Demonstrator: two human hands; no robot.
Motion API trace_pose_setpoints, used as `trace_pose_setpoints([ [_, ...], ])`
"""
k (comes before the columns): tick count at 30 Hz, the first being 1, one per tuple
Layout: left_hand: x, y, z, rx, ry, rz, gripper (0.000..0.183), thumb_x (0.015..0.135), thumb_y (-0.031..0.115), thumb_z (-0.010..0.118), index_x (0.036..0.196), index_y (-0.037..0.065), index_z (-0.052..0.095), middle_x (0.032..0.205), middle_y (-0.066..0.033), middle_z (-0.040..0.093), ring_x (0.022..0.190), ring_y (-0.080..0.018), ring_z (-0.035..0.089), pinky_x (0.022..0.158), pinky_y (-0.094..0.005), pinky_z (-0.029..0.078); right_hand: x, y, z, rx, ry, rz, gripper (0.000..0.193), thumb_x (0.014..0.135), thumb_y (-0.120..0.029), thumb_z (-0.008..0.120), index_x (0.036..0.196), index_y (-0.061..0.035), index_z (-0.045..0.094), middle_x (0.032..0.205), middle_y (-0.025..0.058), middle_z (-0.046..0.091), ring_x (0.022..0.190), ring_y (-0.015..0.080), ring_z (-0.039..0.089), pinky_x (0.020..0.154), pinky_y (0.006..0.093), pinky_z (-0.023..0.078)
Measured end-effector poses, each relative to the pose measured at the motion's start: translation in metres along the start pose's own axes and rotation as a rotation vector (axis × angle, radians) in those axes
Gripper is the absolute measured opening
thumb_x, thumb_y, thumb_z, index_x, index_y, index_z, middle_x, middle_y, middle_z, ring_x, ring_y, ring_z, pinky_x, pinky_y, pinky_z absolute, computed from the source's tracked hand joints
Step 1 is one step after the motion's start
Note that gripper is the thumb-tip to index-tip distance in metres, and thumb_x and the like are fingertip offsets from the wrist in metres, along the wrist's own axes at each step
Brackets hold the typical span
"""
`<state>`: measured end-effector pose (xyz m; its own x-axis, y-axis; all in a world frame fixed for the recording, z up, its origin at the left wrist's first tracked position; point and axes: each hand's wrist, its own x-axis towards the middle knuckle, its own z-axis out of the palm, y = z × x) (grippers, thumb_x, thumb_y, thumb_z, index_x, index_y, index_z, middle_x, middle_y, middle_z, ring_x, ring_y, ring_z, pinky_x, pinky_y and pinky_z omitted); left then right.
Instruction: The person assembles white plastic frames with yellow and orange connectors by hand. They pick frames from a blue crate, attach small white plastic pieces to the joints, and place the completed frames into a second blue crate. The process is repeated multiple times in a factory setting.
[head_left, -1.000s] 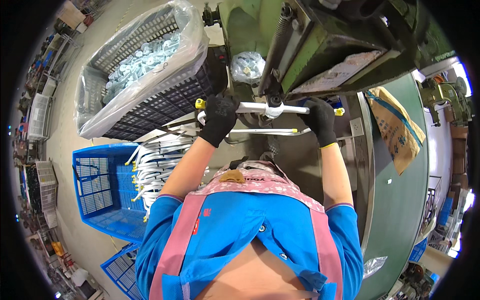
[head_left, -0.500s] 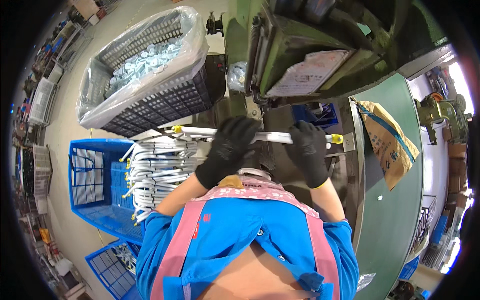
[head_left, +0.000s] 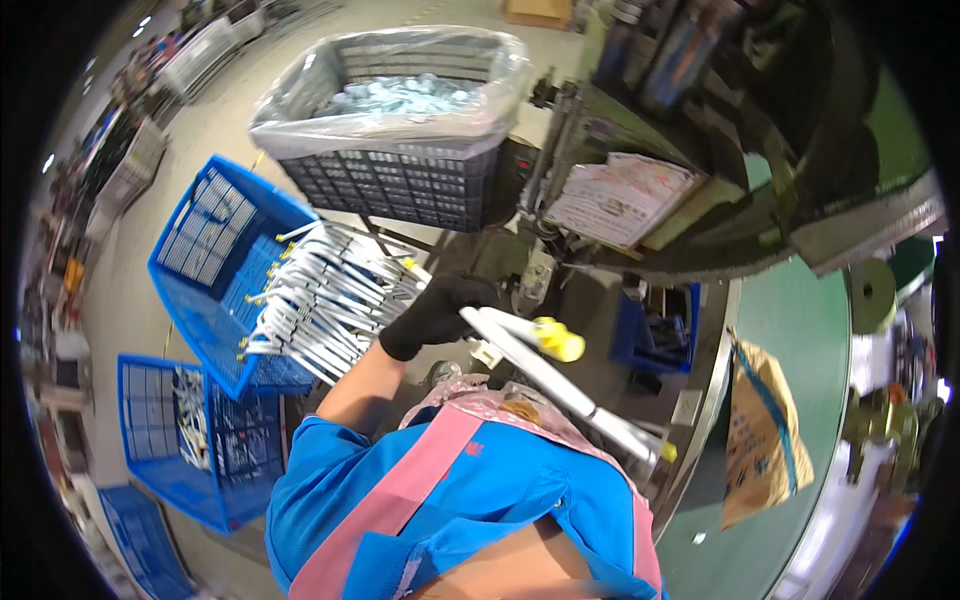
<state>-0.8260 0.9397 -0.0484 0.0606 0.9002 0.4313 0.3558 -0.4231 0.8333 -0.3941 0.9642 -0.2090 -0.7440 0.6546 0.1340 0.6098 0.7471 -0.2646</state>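
The left hand (head_left: 445, 312), in a black glove, is closed around the upper end of a white tube frame (head_left: 545, 373); the right hand is out of sight, so I cannot tell what it is doing. The frame hangs in front of the apron (head_left: 475, 412), slanting down to the right, with a yellow cap (head_left: 562, 342) on its short arm and another at its lower end.

It looks like thin, coated metal tubing: probably light and stiff, hard to break, though the glossy coat could slip in a glove and scuff against its neighbours. A grip near the middle of the long tube should balance best (held by one end, as here, it likely wants to swing), and the caps make poor handholds.

Half a second ago both hands were on a white bar held nearly level below the green machine (head_left: 740, 200); now only the left shows on the tubing. The view has turned too, bringing more of the lower blue basket (head_left: 245, 470) into sight.
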Motion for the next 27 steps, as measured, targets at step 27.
trace_pose_setpoints([
  [27,0.114,-0.143,-0.258,0.449,0.448,-0.373,0.020,0.083,0.021,0.068,0.088,0.001,0.067,0.076,-0.0094,0.067,0.067,-0.0160,0.060,0.065,-0.0304,0.047,0.190,-0.070,-0.024,0.050,-0.435,0.353,0.040,0.076,-0.031,0.073,0.112,-0.0147,0.067,0.096,0.0154,0.066,0.086,0.0314,0.064,0.072,0.0428,0.048],
])
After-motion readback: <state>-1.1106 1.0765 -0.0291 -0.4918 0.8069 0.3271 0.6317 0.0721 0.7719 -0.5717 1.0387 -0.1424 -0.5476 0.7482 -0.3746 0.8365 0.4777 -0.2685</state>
